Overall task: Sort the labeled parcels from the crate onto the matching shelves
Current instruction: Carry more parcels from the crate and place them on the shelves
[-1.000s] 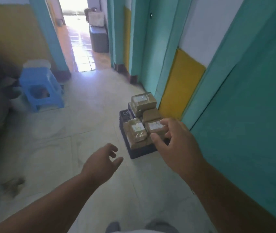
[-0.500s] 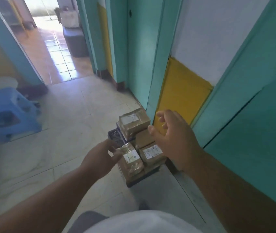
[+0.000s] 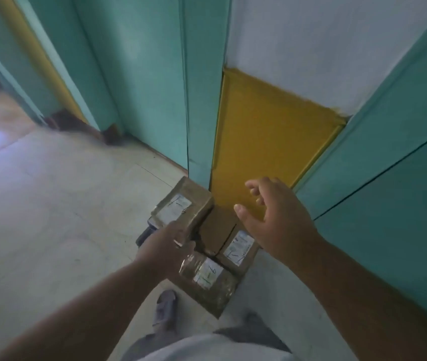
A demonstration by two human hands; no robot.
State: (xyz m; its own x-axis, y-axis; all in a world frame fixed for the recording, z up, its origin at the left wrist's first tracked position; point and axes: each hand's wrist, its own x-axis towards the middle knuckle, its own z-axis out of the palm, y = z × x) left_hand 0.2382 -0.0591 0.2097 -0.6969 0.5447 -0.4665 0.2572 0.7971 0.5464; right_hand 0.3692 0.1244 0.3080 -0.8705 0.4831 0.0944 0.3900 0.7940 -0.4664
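Observation:
Several brown taped parcels with white handwritten labels are stacked in a dark crate [image 3: 143, 237] on the floor against the wall. The top parcel [image 3: 181, 207] lies at the back left of the stack. A parcel marked 1-6 [image 3: 208, 276] lies nearest me, another labelled parcel [image 3: 241, 247] is to its right, and a plain one [image 3: 216, 229] sits between them. My left hand [image 3: 165, 247] is at the near corner of the top parcel with its fingers hidden, so its grip is unclear. My right hand [image 3: 277, 217] hovers open above the right side of the stack, holding nothing.
A teal door frame [image 3: 202, 100] and a yellow wall panel [image 3: 272, 142] rise right behind the crate. A teal wall [image 3: 402, 178] runs along the right. Pale floor [image 3: 50, 204] spreads to the left. My foot in a grey sandal [image 3: 165, 308] stands just before the crate.
I have stepped closer and now look down on the crate. My left hand moved forward to the top parcel's near corner. My right hand stayed open above the stack.

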